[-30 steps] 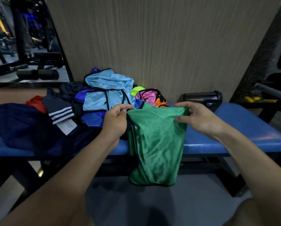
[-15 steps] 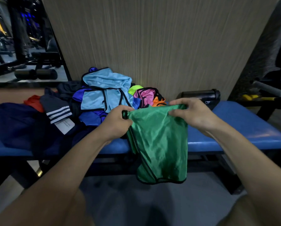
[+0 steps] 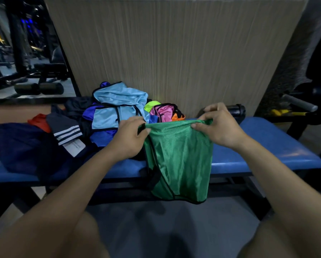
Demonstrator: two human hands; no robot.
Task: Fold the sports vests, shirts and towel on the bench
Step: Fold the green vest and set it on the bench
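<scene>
While the green vest (image 3: pixel 178 161) hangs by its top edge between the two hands, its long axis runs straight down, from the level of the bench top past the bench's near edge and out over the floor. The top edge is stretched sideways, roughly parallel to the blue bench (image 3: pixel 264 146). One end of that edge is pinched by the left hand (image 3: pixel 128 138), thumb over curled fingers, at the corner where black trim shows; the other end is pinched by the right hand (image 3: pixel 219 125), thumb in front and fingers behind the cloth. Neither hand is spread; both are closed on the fabric, and they are held at about the same height and about equally near the bench.

The lower hem hangs free, below and in front of the padded seat, and touches nothing that can be seen. For the vest to be laid flat, it is judged that it must be carried forward and lowered onto the seat.

Open room is found on the right: bare blue padding lies beyond and to the right of the right hand, with only a dark bottle (image 3: pixel 236 109) at the back by the wall. On the left the seat is taken by the unfolded pile (image 3: pixel 117 112) of light blue, pink, orange and dark garments, which lies just behind the left hand. A snag on that pile is the likelier hazard.
</scene>
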